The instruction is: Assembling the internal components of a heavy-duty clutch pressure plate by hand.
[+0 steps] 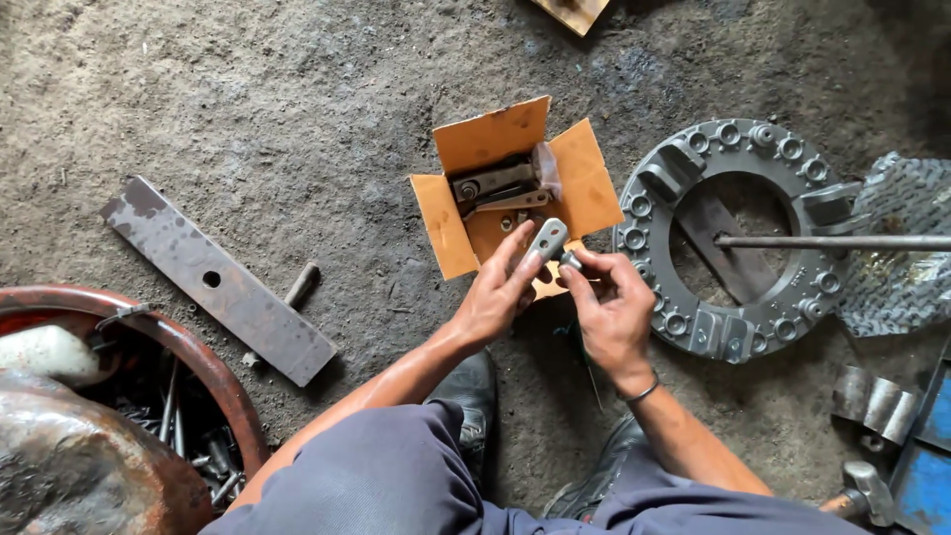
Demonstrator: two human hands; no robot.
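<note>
A repair workshop; dirt floor [297,99], ringed metal clutch plate [738,238], rusty bowl of bolts [213,372].

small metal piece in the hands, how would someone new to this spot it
Find the open cardboard box on the dirt floor, left of the big grey metal ring. Just below it, the left hand and right hand meet on a short grey metal piece with holes; similar parts lie in the box.

The dusty grey concrete floor [297,109] carries an open orange cardboard box [584,183]. Left of the box lie a flat rusty steel bar with a hole [218,280] and a short bolt [302,284]; right of it a round grey cast-iron clutch plate [649,213].
</note>
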